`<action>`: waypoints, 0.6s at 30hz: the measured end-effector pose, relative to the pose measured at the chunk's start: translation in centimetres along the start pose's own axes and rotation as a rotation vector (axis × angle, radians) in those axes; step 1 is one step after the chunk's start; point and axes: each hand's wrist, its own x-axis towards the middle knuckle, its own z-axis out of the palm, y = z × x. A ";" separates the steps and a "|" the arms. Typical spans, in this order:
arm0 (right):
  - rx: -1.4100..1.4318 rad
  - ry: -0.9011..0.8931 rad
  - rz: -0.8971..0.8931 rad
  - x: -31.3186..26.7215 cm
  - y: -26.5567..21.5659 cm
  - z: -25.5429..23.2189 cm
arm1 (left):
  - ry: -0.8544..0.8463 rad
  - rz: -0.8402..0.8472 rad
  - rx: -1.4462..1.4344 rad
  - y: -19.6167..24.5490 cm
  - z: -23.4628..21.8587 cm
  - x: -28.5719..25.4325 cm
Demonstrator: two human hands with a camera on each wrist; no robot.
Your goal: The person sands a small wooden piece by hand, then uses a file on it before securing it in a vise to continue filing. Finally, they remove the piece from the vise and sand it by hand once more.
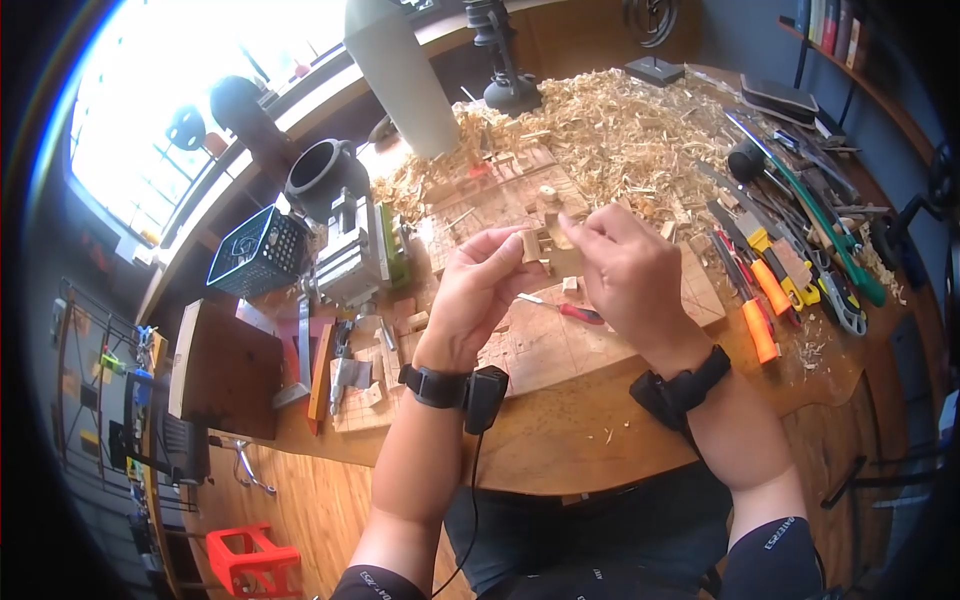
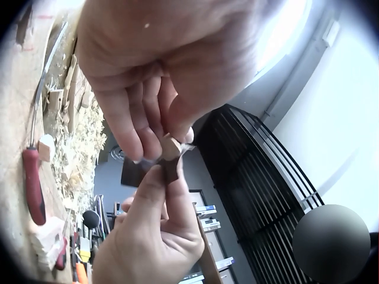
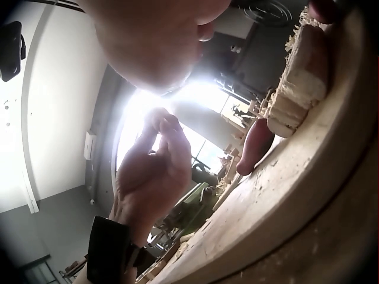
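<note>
My left hand [image 1: 475, 290] pinches a small pale wooden block [image 1: 531, 246] between thumb and fingers, above the wooden board. In the left wrist view the block [image 2: 172, 148] shows at its fingertips. Close on its right, my right hand [image 1: 635, 275] pinches a thin brown piece like folded sandpaper [image 1: 558, 234] with thumb and forefinger, right at the block. Its other fingers are curled in. Below the hands lies a red-handled carving knife [image 1: 578, 313], beside a small wood cube [image 1: 570, 285]. The right wrist view hides the held pieces behind the fingers.
Wood shavings [image 1: 640, 130] heap at the back of the workbench [image 1: 540, 440]. Saws and orange-handled tools [image 1: 762, 330] lie at the right. A metal vise [image 1: 345, 250], a dark crate [image 1: 258, 250] and a wooden box [image 1: 225, 370] stand at the left.
</note>
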 end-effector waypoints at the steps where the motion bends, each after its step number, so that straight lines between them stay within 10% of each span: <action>1: 0.001 0.047 0.040 0.1 0.0 -0.2 | 0.003 0.003 -0.001 0.0 0.1 0.0; 18: 0.113 0.059 0.093 0.3 0.2 -0.1 | 0.017 0.015 0.058 -0.1 0.5 0.0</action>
